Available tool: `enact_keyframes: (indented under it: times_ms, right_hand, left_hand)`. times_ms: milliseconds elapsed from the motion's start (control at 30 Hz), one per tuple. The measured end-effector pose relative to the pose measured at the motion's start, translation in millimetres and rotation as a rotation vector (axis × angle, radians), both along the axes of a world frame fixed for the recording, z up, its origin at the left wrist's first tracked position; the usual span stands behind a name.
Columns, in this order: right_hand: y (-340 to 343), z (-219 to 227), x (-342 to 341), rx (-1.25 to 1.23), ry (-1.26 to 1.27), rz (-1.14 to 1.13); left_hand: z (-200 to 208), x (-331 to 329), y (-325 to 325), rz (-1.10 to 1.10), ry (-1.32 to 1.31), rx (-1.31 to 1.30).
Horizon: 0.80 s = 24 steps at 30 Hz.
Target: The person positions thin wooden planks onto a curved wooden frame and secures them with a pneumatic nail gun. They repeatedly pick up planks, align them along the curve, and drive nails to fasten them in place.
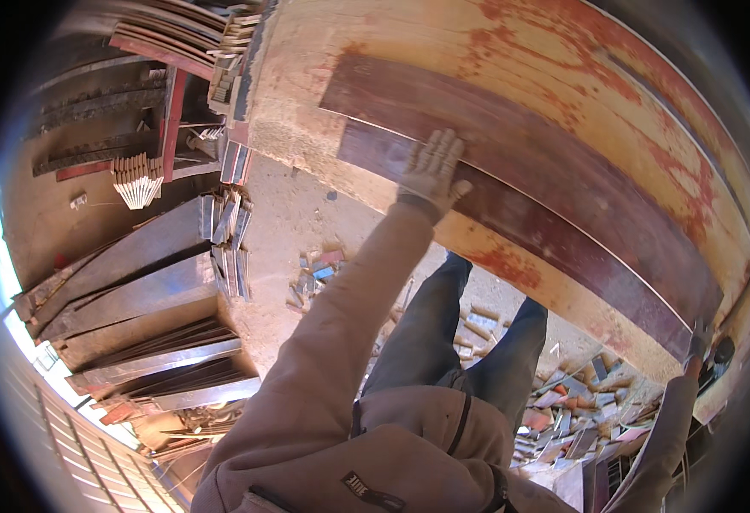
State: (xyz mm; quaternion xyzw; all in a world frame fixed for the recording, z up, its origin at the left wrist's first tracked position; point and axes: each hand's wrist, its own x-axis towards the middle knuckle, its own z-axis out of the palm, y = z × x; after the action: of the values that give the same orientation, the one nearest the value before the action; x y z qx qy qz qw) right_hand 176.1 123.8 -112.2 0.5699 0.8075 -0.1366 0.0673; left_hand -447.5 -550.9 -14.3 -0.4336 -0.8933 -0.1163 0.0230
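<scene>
My left hand, in a pale glove, lies flat with its fingers stretched out across the seam between two long reddish-brown boards. The wider board lies on the far side, and the narrower board lies on the near side, edge against edge. Both rest on a large yellowish panel stained with red. At the far right, my right hand is by the right-hand ends of the boards, next to a dark object that I cannot make out. Its fingers are too small and distorted to read.
Stacks of long boards lie on the ground at the left. A bundle of thin strips sits farther back, near a red post. Scattered offcuts cover the ground at the lower right, with more near my legs.
</scene>
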Motion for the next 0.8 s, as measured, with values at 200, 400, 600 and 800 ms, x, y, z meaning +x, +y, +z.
enact_keyframes:
  times_ms: [200,400,600,800]
  right_hand:
    - [-162.5,18.0,-44.4,0.085,0.014,-0.187]
    - [-403.7,72.4,-182.5,-0.649,0.544,-0.771]
    - [-474.6,192.3,-378.4,-1.277,1.339,-1.145]
    - [-487.4,236.1,-446.5,-0.839,1.508,-0.842]
  left_hand:
    - [-22.0,-168.4,-130.7,0.599,0.047,-0.200]
    - [7.2,-276.4,-124.7,1.279,-1.135,0.354]
    - [149.2,-200.0,-172.1,0.885,-1.380,1.074]
    - [268.1,-150.4,-216.4,0.837,-1.324,1.179]
